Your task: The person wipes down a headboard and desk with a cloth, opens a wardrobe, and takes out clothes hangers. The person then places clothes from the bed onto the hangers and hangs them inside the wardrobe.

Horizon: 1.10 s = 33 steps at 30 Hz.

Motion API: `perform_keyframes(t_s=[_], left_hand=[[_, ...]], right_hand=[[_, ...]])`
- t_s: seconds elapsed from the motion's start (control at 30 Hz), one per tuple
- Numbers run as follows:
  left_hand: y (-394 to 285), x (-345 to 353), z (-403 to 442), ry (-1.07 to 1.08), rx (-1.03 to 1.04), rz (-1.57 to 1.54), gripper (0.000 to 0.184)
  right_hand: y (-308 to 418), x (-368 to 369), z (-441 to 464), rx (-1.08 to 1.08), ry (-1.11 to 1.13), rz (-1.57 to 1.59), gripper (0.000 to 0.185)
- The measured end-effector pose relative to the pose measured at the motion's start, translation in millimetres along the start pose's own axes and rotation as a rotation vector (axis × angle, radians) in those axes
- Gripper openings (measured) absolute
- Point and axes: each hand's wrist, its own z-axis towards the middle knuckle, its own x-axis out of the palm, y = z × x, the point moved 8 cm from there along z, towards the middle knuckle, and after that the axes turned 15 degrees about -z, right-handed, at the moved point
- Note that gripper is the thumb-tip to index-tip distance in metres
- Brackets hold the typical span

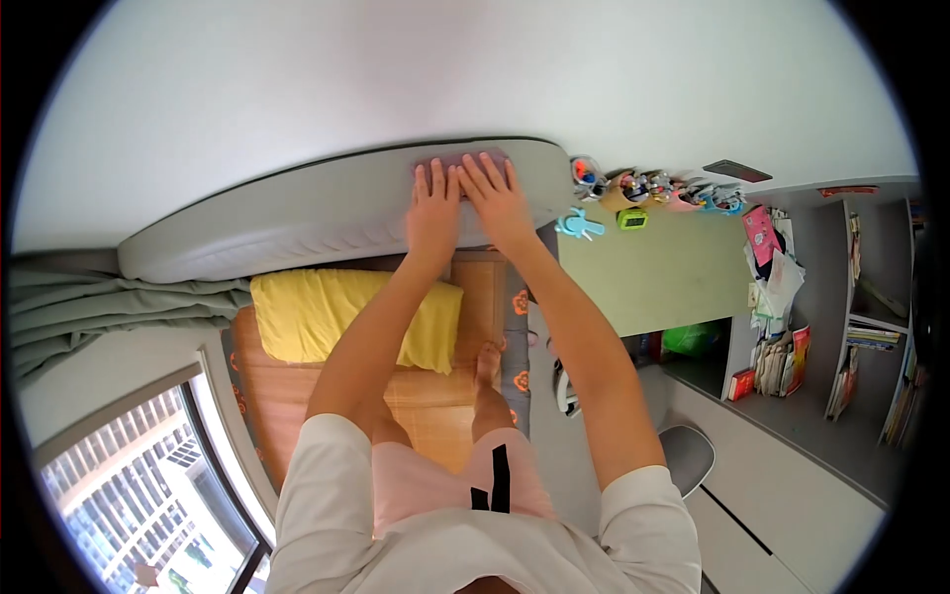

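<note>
My left hand [432, 218] and my right hand [497, 208] lie side by side, flat, on top of the padded grey headboard [297, 213]. Their fingers are stretched out and point toward the wall. Beneath the fingertips shows a thin purplish patch [451, 158], perhaps a cloth, mostly covered by the hands. Below the left forearm a yellow pillow [317, 317] rests on the bed's woven brown mat [435, 396]. One bare foot [487, 361] stands on that mat.
To the right is a pale green desk [663, 267] with pen holders [633, 186], a green clock [631, 219] and a small blue fan-like object [580, 225]. Beyond are shelves [792, 366] with books and a grey chair [688, 460]. Curtain [119, 302] and window [148, 485] lie left.
</note>
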Motion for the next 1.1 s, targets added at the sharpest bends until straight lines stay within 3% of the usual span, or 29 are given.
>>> perform_keyframes(t_s=[0.2, 0.83, 1.1], left_hand=[[-69.5, 42.3, 23.9, 0.003, 0.021, 0.097, 0.049], [-63.3, 41.4, 8.8, -0.023, 0.065, -0.029, 0.052], [-59.9, 50.7, 8.2, -0.048, 0.037, 0.071, 0.062]], right_hand=[[-69.9, 0.5, -40.0, 0.049, 0.007, 0.071, 0.057], [-69.3, 3.8, -48.0, 0.105, -0.067, 0.220, 0.054], [-71.4, 8.6, -45.2, 0.080, -0.086, 0.264, 0.059]])
